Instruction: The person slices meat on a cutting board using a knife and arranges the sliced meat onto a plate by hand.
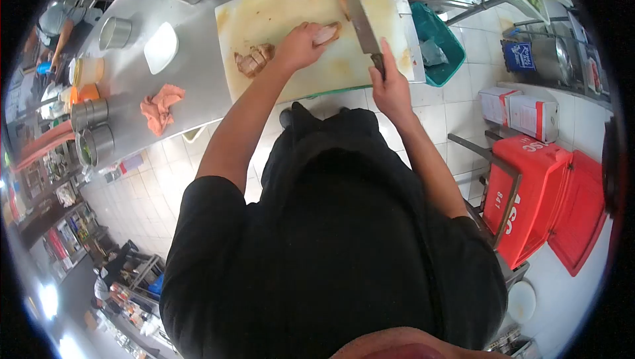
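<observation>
The left hand point(297, 46) pinches one piece of meat point(327, 34) over the cutting board point(291, 8); the right hand point(392, 89) wraps one cleaver's point(359, 16) handle. One cluster of meat slices point(254, 61), too blurred to count, lies on the board. Leftward, on the steel table point(198, 61), are one white dish point(161, 48) and one orange cloth point(160, 109).

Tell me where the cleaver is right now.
In the head view, the cleaver is held in the right hand, over the right side of the cutting board.
</observation>
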The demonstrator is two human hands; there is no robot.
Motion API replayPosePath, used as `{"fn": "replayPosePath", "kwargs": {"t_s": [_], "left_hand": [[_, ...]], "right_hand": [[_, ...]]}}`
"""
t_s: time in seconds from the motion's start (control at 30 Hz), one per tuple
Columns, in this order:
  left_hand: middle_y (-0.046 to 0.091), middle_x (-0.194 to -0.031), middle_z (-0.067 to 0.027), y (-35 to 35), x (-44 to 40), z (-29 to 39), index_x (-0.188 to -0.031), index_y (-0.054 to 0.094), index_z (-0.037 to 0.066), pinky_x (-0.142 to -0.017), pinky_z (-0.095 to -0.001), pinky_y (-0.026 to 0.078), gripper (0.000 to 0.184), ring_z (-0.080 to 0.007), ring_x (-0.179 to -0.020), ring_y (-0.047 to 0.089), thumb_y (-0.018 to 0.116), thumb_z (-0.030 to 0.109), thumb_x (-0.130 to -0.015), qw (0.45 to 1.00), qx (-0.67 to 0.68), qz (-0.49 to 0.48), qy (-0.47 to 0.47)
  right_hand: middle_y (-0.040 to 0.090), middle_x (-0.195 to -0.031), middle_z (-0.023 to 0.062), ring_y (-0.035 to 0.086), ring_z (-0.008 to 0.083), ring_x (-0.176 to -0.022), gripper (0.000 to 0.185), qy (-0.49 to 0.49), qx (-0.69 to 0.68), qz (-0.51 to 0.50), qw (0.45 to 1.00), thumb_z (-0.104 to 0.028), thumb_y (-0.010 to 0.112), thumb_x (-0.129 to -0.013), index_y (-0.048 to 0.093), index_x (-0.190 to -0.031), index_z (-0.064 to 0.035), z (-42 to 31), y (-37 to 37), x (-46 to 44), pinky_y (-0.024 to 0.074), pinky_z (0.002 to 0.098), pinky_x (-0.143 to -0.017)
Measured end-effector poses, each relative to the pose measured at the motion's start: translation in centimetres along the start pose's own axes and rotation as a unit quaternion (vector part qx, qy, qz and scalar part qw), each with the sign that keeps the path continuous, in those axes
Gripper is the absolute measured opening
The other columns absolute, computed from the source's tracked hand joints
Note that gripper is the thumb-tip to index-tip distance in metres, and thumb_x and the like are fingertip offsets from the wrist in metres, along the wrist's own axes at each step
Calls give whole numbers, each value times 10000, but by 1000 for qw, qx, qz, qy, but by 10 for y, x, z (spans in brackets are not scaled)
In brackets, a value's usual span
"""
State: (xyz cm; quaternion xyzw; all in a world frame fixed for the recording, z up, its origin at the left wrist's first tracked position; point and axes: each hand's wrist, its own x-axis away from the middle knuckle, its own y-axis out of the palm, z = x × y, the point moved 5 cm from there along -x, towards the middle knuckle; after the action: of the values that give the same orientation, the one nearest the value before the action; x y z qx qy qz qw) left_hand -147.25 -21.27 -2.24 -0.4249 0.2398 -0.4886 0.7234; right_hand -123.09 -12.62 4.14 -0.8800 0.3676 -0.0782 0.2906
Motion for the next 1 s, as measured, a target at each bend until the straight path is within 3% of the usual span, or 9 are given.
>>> {"fn": "replayPosePath", "kwargs": {"t_s": [0.13, 0.2, 0.3, 0.53, 0.73, 0.83, 0.93, 1.0], "left_hand": [[652, -1215, -212, -2, 21, 3, -1303, 601, 36, -992, -476, 522, 539, -401, -1152, 629, 762, 257, -839, 996, 43, 73, -20], [647, -1218, -206, -1, 22, 2, -1306, 601, 38, -993, -472, 522, 535, -402, -1148, 630, 759, 250, -841, 996, 41, 80, -17], [648, -1191, -196, 1, 23, -1, -1284, 610, 41, -986, -467, 523, 502, -399, -1134, 632, 751, 232, -842, 996, 42, 77, -14], [646, -1127, -169, 5, 26, -2, -1193, 632, 51, -949, -459, 531, 408, -387, -1092, 635, 748, 213, -838, 996, 49, 72, -23], [654, -1158, -163, -4, 28, 1, -1222, 641, 65, -951, -457, 530, 424, -381, -1091, 639, 749, 240, -851, 995, 74, 72, -3], [651, -1204, -165, -40, 23, -3, -1176, 655, 80, -920, -458, 547, 388, -388, -1107, 641, 765, 215, -830, 973, 67, 219, 33], [624, -1332, -166, -90, -3, -5, -1376, 591, 98, -1009, -467, 514, 531, -371, -1179, 626, 697, 356, -923, 952, 69, 293, 62], [554, -1369, -245, -129, -27, 12, -1412, 531, 27, -1102, -482, 425, 518, -429, -1276, 527, 648, 221, -946, 948, 68, 295, 99]], "right_hand": [[696, -1088, 245, 689, 432, -988, 661, -54, 45, -66, 995, -117, 604, -996, 363, -1604, -212, -4, 42, -15, 546, 475, -856], [682, -974, 245, 671, 465, -888, 656, -56, 68, -84, 993, -161, 609, -980, 389, -1589, -259, -3, 52, -21, 534, 552, -806], [651, -893, 222, 662, 453, -833, 658, -78, 72, -78, 991, -166, 597, -986, 377, -1597, -273, -2, 60, -24, 525, 559, -772], [646, -874, 222, 665, 454, -825, 656, -69, 92, -92, 989, -170, 604, -987, 384, -1590, -304, -4, 64, -21, 532, 556, -765], [670, -903, 235, 669, 452, -851, 675, -27, 157, -141, 977, -148, 594, -991, 364, -1601, -323, -10, 66, -26, 526, 546, -785], [672, -893, 244, 671, 458, -847, 682, -19, 166, -150, 975, -150, 586, -991, 352, -1602, -343, -11, 63, -28, 528, 555, -789], [673, -880, 253, 673, 460, -836, 688, -13, 167, -156, 973, -147, 586, -989, 350, -1603, -348, -13, 65, -32, 528, 557, -789], [674, -870, 257, 674, 460, -826, 688, 6, 179, -166, 970, -147, 587, -987, 352, -1605, -342, -19, 64, -33, 528, 558, -788]]}}
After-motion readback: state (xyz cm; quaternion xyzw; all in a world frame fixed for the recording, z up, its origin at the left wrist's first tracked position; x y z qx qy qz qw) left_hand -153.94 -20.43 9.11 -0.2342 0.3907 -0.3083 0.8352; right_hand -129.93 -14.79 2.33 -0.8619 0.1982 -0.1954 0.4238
